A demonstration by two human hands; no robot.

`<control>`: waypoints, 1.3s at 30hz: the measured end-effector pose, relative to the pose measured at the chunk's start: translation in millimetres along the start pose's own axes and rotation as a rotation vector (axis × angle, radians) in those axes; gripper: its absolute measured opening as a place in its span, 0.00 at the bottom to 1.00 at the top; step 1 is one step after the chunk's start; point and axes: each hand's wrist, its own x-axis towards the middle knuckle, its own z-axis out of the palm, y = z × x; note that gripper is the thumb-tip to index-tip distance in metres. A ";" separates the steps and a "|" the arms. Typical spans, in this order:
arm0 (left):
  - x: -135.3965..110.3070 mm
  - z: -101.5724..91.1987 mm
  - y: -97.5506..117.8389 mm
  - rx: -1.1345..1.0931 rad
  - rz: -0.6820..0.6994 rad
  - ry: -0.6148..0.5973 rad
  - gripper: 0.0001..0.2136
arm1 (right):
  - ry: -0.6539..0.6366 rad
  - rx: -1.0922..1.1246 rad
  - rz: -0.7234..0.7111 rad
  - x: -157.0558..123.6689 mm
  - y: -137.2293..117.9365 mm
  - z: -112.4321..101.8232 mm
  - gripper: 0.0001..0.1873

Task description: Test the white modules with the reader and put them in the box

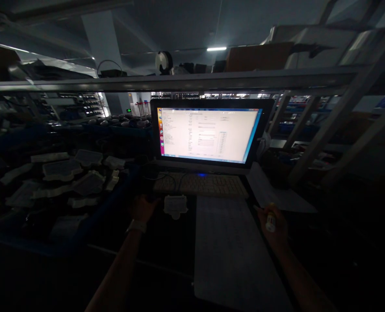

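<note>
My left hand [143,208], with a light band at the wrist, rests on the dark table to the left of a pale, flat plastic housing [175,205]. Its fingers look apart and I see nothing in them, though the light is dim. A gap separates this hand from the housing. On the right, my right hand [278,227] is closed around a short stick-like thing with a white end and yellowish body [270,222]; its exact kind is unclear. This hand hovers by the right edge of a large paper sheet [224,247].
A lit monitor [208,134] stands at the back, with a white keyboard [200,184] before it. At left, a blue crate [114,203] holds several similar pale housings [62,169]. Another sheet [276,190] lies at right. A metal shelf [186,81] runs overhead.
</note>
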 end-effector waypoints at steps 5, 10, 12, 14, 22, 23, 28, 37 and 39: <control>-2.4 1.5 1.7 -0.184 0.081 0.056 0.14 | -0.002 -0.002 0.008 -0.3 5.2 0.4 0.23; -17.0 0.4 -9.6 -0.380 0.231 0.007 0.13 | -0.011 0.008 0.014 -1.7 12.1 1.4 0.22; -20.4 1.6 -14.3 -0.405 0.224 -0.031 0.12 | -0.002 0.021 0.006 -2.1 13.0 1.9 0.22; -21.9 1.0 -15.3 -0.415 0.224 -0.018 0.12 | 0.005 0.025 0.005 -2.3 12.9 2.0 0.22; -30.3 -12.0 11.8 -0.608 0.446 0.057 0.16 | 0.004 0.004 0.040 -3.7 13.3 2.2 0.22; -31.6 -11.5 15.2 -0.610 0.466 0.026 0.16 | 0.010 0.001 0.048 -4.0 13.6 2.3 0.22; -32.0 -6.3 24.1 -0.535 0.428 -0.073 0.15 | -0.001 0.024 0.057 -5.0 11.8 0.4 0.23; -30.1 -4.7 24.1 -0.509 0.402 -0.076 0.16 | 0.011 0.036 0.058 -5.8 -2.2 -4.2 0.23; -30.4 -3.6 23.3 -0.508 0.397 -0.082 0.16 | 0.043 0.014 0.059 -4.2 -5.6 -11.8 0.24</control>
